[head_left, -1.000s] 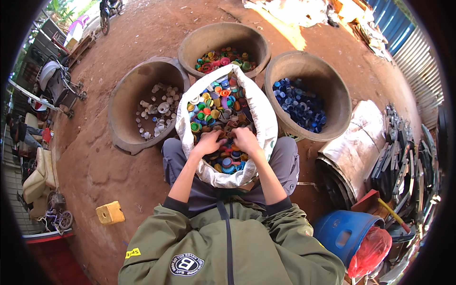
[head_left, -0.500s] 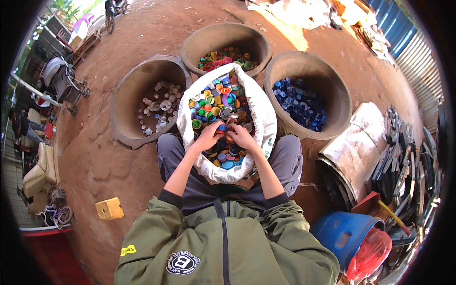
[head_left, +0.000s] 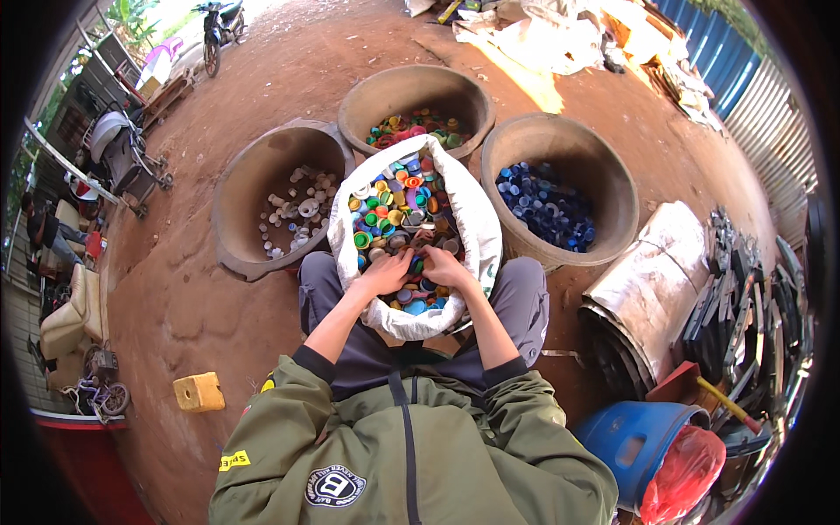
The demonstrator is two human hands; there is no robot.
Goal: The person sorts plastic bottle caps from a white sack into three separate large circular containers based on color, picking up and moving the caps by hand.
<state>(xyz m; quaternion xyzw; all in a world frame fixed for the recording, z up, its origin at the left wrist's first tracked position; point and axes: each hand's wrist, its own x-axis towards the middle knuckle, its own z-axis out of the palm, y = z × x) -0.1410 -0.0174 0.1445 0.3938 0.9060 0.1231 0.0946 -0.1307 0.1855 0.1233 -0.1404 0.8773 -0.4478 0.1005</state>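
Between my knees stands a white sack (head_left: 482,232) with its rim rolled outward, full of mixed coloured plastic bottle caps (head_left: 382,214). My left hand (head_left: 388,272) is down among the caps near the middle of the sack, its fingers bent together. Close on its right, my right hand (head_left: 444,269) also has curled fingers, pointing inward to the left hand. Dark and brownish caps surround both sets of fingertips. What either hand pinches is too small and too hidden to name.
Three wide tubs ring the sack: the left tub (head_left: 234,214) holds white caps, the far tub (head_left: 357,114) red, green and yellow ones, the right tub (head_left: 615,188) blue ones. A yellow block (head_left: 199,393) lies left; a blue barrel (head_left: 617,446) and rolled sheet (head_left: 656,271) lie right.
Both hands have shifted slightly nearer to me and reach down among the caps. A blue and red cap that showed at my left fingers is no longer visible there. The view has tilted slightly.
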